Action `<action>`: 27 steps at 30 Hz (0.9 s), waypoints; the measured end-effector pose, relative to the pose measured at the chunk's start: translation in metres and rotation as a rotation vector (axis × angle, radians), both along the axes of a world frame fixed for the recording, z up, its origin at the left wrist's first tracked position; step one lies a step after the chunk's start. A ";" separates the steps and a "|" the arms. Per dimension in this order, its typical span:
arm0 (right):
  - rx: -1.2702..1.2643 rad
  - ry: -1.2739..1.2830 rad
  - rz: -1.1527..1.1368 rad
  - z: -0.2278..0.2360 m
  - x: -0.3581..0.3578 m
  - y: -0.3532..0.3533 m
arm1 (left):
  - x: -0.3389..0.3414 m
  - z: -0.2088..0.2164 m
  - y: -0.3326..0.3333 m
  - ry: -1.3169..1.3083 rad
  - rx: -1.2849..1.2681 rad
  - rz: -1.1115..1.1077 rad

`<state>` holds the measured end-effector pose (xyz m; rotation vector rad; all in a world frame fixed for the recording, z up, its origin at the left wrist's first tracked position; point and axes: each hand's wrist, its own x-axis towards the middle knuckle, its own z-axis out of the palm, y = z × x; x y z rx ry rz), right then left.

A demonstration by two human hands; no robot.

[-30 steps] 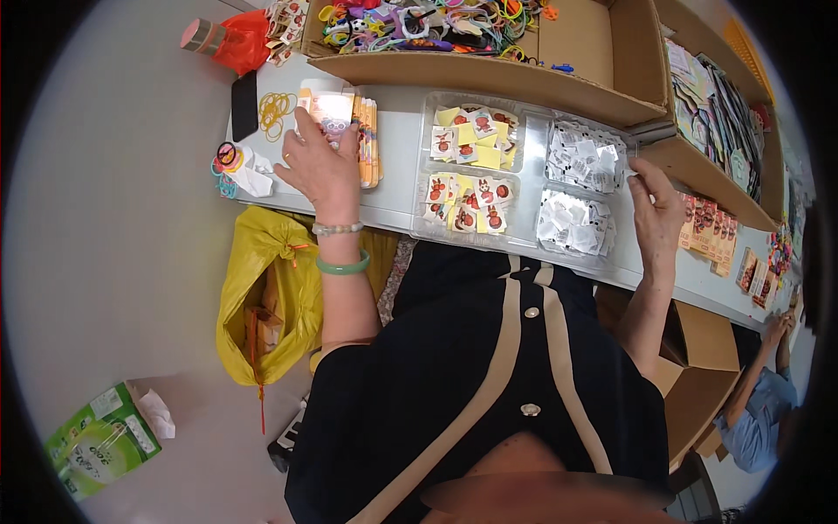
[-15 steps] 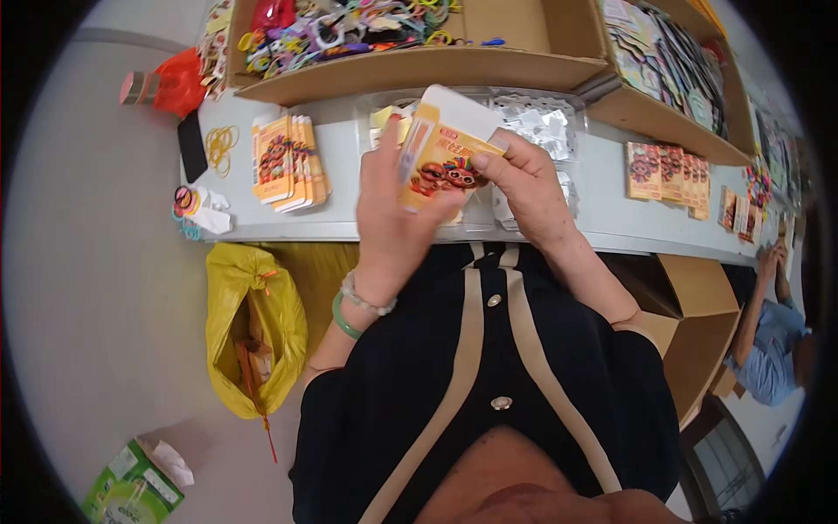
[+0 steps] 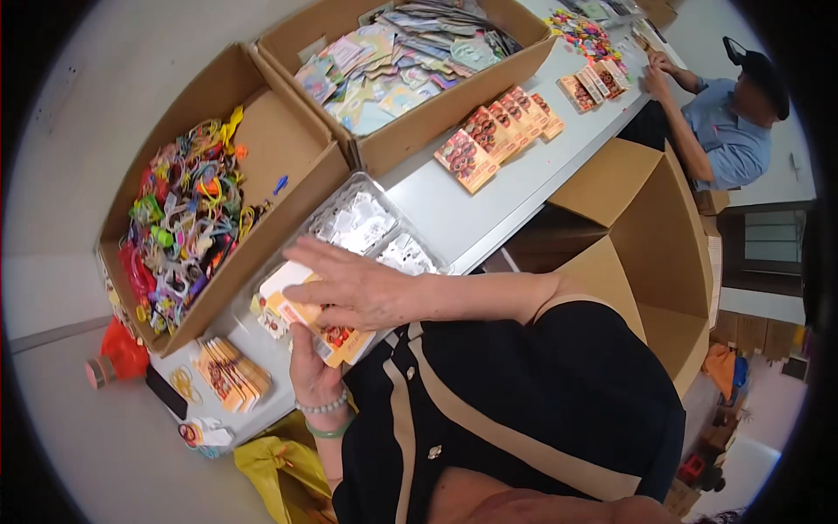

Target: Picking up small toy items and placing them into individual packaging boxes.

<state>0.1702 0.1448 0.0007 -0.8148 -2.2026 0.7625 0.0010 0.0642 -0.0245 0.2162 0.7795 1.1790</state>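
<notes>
A small orange-yellow carton [image 3: 347,347] with red cartoon pictures is in front of me, its white flap standing up at the far end. My left hand [image 3: 314,365], with a bead bracelet and a green bangle on the wrist, holds it from below, thumb along its side. Stretched across the carton's top is my right hand [image 3: 371,288], fingers spread and partly covering the flap; whether it presses on the carton I cannot tell. Just beyond, a clear plastic tray [image 3: 436,253] holds white and silvery packets in compartments.
Flattened cartons [image 3: 231,374] lie at left beside a phone [image 3: 166,392] and rubber bands [image 3: 185,385]. Filled-looking cartons [image 3: 493,131] lie in a row at right. Open boxes hold trinkets [image 3: 188,218] and cards [image 3: 401,61]. A co-worker [image 3: 720,131] sits farther along the table.
The view has turned toward the right, bringing more of the co-worker into sight. My right hand has gone from gripping the carton's side to lying spread over its top; my left still holds it.
</notes>
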 end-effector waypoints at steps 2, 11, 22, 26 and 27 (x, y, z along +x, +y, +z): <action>-0.171 0.283 0.132 0.006 0.003 0.006 | 0.004 0.007 0.007 -0.088 0.213 -0.070; -0.416 0.206 0.418 0.012 0.024 0.016 | 0.020 0.027 0.021 0.316 0.187 -0.087; -1.019 0.518 0.541 0.002 0.018 0.017 | 0.012 -0.006 0.002 -0.280 0.295 -0.163; -1.202 0.428 0.313 0.019 0.028 0.013 | 0.003 0.014 0.006 0.246 0.134 -0.052; -1.072 0.480 0.281 0.015 0.027 0.012 | 0.009 0.013 0.022 0.233 0.136 0.041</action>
